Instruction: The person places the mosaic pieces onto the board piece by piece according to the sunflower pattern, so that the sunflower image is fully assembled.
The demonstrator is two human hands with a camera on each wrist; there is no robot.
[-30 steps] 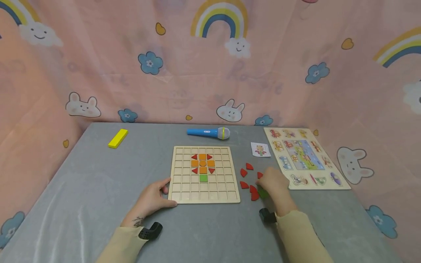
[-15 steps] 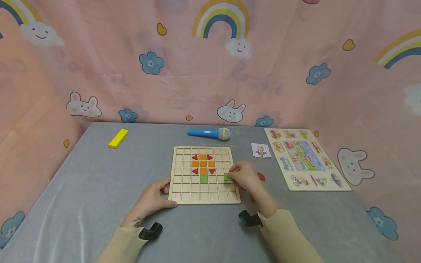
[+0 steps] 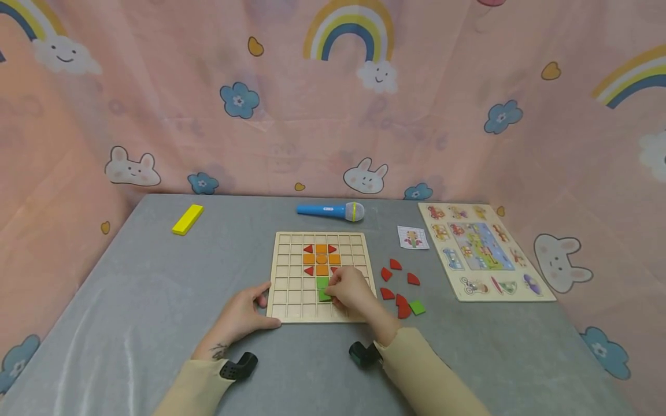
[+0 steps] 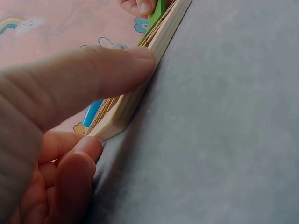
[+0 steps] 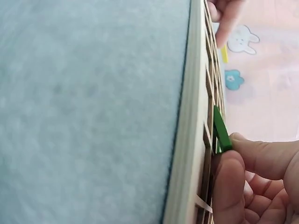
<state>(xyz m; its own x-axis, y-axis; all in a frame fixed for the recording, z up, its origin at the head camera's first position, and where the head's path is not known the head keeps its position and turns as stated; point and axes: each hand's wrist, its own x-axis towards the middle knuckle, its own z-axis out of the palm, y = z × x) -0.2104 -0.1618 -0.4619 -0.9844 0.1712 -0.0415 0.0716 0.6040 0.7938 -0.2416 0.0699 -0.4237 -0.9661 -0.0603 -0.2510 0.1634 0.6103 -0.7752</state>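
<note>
Pink all across the back: saw a printed cloth (image 3: 291,133) with rainbows, clouds, rabbits and flowers, hanging behind a table (image 3: 130,300) spread with grey fabric. At the right of it, found a picture puzzle board (image 3: 481,274); near the middle, a gridded wooden board (image 3: 296,297) lying flat. At the latter's near left corner, saw the left hand (image 3: 241,315), gripping with thumb on the front edge and fingers at the left side. Over the lower middle of the grid, saw the right hand (image 3: 354,288), pinching a tilted green square (image 5: 222,130) between thumb and finger, with one end raised and the other close against the grid; could not tell whether seated in a cell. Beyond the board, spotted a blue microphone (image 3: 330,211) lying on its side; beside the puzzle board, a printed card (image 3: 413,237); far left, a yellow block (image 3: 187,219). On the grid, counted four orange squares (image 3: 321,249) in a cross about an orange disc (image 3: 321,259), with a seated green square (image 3: 322,282) between cross and pinched piece. Right of the board, noted a loose green square (image 3: 417,307) just beside six red wedges (image 3: 413,278). Smallest, saw red triangles (image 3: 309,249) at the cross's inner corners, including one partly hidden by the right hand.
</note>
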